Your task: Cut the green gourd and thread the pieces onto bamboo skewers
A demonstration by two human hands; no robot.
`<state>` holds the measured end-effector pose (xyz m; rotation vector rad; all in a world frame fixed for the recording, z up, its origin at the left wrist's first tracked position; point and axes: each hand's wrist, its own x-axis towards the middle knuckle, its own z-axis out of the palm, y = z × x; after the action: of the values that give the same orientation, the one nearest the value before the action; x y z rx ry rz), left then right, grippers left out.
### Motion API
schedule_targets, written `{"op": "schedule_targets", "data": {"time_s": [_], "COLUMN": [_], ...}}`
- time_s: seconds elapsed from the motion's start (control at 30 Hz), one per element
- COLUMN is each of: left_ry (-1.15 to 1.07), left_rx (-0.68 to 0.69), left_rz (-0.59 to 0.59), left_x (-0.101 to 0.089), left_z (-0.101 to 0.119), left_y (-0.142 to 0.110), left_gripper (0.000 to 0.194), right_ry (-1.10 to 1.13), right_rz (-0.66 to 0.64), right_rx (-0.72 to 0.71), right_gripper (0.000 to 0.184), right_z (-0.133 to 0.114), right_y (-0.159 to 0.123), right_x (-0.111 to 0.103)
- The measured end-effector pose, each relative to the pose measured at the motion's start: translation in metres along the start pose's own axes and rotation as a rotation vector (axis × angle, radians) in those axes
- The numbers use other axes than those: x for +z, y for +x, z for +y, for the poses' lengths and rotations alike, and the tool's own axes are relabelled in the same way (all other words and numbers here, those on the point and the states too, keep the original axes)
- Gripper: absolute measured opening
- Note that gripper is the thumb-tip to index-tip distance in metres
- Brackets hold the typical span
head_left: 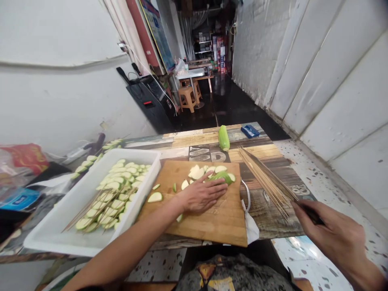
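My left hand [201,195] lies palm down on the wooden cutting board [212,226], fingers stretched out, touching a green zucchini piece [222,177]. What lies under the palm is hidden. Around its far side are scattered pale zucchini slices [198,173], and one loose slice [155,197] rests near the board's left edge. My right hand [333,230] is closed around the dark handle of a knife [273,173] at the table's right side. The long, narrow blade points away from me, close above or on a bundle of wooden skewers [263,180].
Left of the board, a white tray [39,238] holds skewered zucchini slices [112,202]. A whole zucchini [224,138] and a blue box [250,130] sit at the table's far edge. A white cloth or bag [252,229] hangs by the board's right edge. Stools [187,98] stand farther off.
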<state>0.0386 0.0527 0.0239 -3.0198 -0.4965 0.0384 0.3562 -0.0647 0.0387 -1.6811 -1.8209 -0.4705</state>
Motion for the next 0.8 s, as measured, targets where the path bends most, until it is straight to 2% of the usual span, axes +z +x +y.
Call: {"op": "schedule_targets", "data": {"time_s": [0.23,0.4,0.6,0.8], "left_ry": [-0.028,-0.045,-0.082,-0.087], "left_rx": [0.058,0.094,0.135,0.189], "left_rz": [-0.035,-0.071,-0.091,-0.085], "left_x": [0.001,0.004,0.001,0.006], "left_z": [-0.031,-0.044,-0.057,-0.077], "left_y": [-0.003,0.0,0.002,0.008], "left_gripper": [0.048,0.048,0.049,0.051], "right_ry": [0.0,-0.018,-0.04,-0.073], "right_rz": [0.002,0.025,-0.031,-0.059], "right_rx": [0.027,0.028,0.048,0.055], "right_gripper": [0.02,0.023,0.029,0.031], "right_z": [0.005,0.006,0.003,0.004], "right_y": [-0.008,-0.012,-0.012,-0.013], "right_x": [-0.001,-0.001,-0.003,-0.007]}}
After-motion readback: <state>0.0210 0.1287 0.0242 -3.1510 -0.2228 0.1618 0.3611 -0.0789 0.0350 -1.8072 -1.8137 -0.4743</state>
